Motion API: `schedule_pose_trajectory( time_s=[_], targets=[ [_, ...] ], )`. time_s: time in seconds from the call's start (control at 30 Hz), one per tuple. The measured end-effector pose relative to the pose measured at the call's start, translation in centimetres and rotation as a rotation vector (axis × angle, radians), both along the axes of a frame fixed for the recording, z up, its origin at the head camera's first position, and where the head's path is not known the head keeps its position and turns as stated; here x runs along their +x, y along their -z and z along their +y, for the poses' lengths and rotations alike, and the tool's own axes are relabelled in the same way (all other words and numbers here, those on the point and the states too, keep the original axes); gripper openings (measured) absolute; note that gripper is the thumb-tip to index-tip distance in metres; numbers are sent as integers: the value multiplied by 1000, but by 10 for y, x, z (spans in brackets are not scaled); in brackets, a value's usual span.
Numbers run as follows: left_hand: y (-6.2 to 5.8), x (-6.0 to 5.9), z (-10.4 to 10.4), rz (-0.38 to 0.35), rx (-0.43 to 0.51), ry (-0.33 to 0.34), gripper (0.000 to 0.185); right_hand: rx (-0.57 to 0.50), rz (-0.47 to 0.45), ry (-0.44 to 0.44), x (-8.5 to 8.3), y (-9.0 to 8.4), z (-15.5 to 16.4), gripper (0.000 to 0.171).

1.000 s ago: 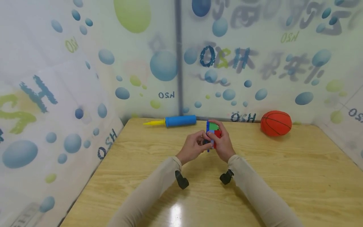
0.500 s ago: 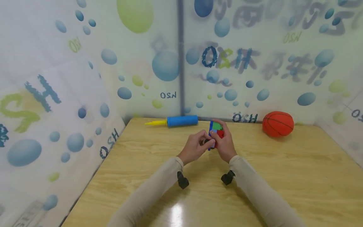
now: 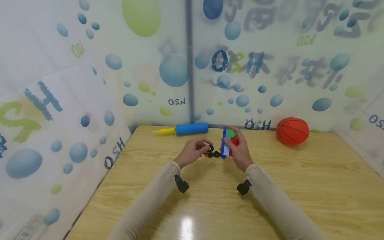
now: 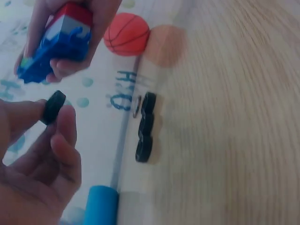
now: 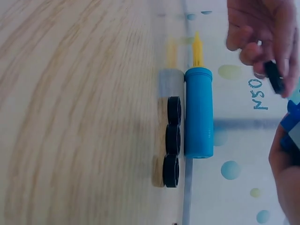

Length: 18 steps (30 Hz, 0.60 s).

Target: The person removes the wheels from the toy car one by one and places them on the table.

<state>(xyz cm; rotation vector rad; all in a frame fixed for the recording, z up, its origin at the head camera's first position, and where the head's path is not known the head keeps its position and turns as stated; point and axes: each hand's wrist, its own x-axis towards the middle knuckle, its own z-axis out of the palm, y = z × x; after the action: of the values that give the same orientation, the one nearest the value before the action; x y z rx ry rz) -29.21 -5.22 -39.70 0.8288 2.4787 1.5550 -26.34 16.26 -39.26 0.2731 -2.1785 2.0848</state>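
My right hand (image 3: pixel 237 149) grips a toy block vehicle (image 3: pixel 228 141) in blue, green, red and white, held just above the wooden table (image 3: pixel 300 186). My left hand (image 3: pixel 201 149) is a little to its left and pinches one small black wheel (image 3: pixel 211 147) between thumb and fingers. The left wrist view shows this wheel (image 4: pixel 52 107) in my fingertips, with the toy (image 4: pixel 61 40) in the right hand behind it. Three more black wheels (image 3: pixel 213 154) stand in a row on the table between the hands, clear in the right wrist view (image 5: pixel 172 140).
A blue air pump (image 3: pixel 190 128) with a yellow nozzle lies along the back edge of the table. An orange basketball (image 3: pixel 292 130) sits at the back right. Printed bubble-pattern walls close in the table at the back and on the left.
My left hand has drawn away leftward from the toy, a black wheel pinched in its fingers. The row of wheels on the table has come into sight. The right hand holds steady.
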Motion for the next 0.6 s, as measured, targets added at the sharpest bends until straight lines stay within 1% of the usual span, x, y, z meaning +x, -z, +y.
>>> schedule_pose_trajectory(
  time_s=[0.1, 0.2, 0.3, 0.37, 0.47, 0.6],
  targets=[
    [5, -4, -7, -23, -86, -57, 24, 12, -6, 15, -1, 2, 1, 49],
    [9, -9, -11, -75, -153, -118, 26, 33, -10, 29, -1, 4, 4, 49],
    [13, -14, -12, -115, -209, -176, 22, 54, -19, 35, -1, 6, 6, 49],
    [14, -16, -12, -117, -246, -206, 16, 66, -27, 35, -1, 7, 6, 50],
    [14, -19, -11, -95, -298, -233, 10, 76, -32, 30, -1, 8, 7, 50],
    [17, -23, -7, -79, -350, -257, 7, 91, -37, 24, -2, 9, 7, 49]
  ],
)
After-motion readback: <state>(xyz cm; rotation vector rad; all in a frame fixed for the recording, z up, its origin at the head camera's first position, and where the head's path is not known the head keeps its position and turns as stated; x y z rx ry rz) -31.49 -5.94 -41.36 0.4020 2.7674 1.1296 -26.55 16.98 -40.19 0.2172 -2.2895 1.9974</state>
